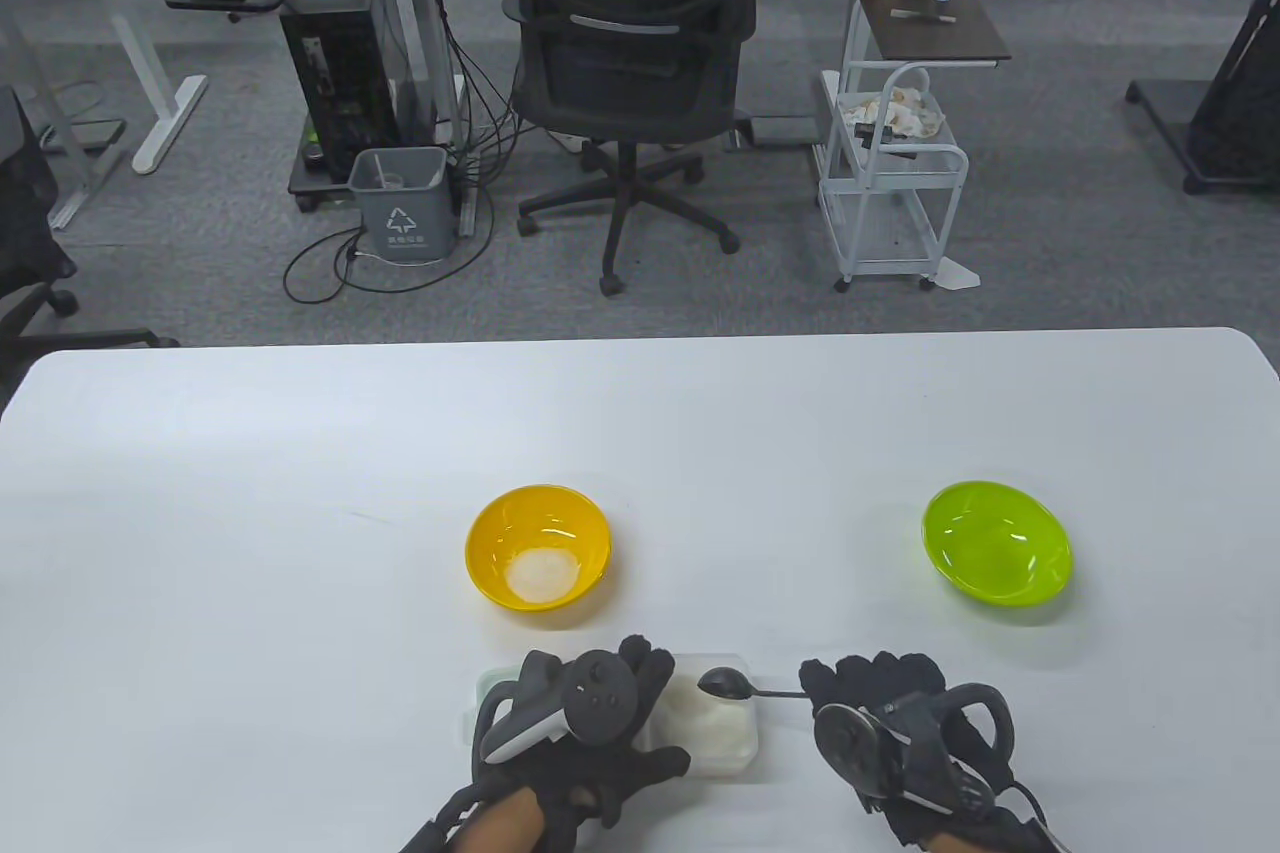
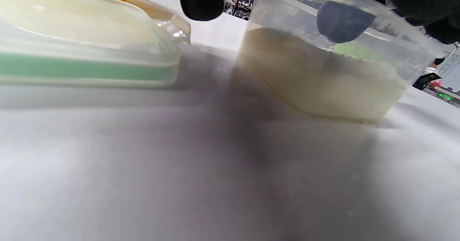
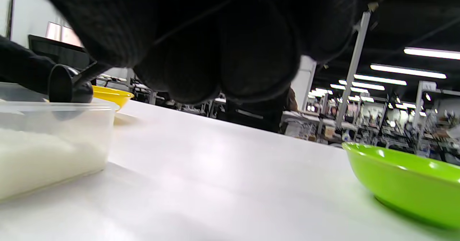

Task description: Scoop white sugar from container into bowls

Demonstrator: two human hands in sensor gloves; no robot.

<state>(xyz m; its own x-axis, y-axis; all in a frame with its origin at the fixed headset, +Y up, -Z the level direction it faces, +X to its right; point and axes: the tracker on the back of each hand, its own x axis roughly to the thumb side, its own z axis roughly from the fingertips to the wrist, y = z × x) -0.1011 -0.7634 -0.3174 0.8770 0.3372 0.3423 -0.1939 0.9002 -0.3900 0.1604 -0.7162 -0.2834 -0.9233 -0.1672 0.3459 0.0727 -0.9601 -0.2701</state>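
A clear plastic container (image 1: 715, 728) of white sugar (image 2: 316, 79) stands at the table's near edge, also in the right wrist view (image 3: 54, 140). My left hand (image 1: 600, 703) grips the container's left side, fingers over its rim (image 2: 201, 0). My right hand (image 1: 880, 693) holds a dark spoon (image 1: 728, 683) by the handle; its bowl hovers just above the sugar (image 2: 343, 22) and looks empty. An orange bowl (image 1: 538, 545) with some sugar in it sits beyond the container. A green bowl (image 1: 996, 542) to the right holds no sugar (image 3: 406, 183).
The container's lid (image 2: 82, 47), clear with a green seal, lies on the table to the left of the container, partly under my left hand (image 1: 490, 688). The white table (image 1: 250, 513) stretches wide. An office chair (image 1: 630, 63) stands beyond its far edge.
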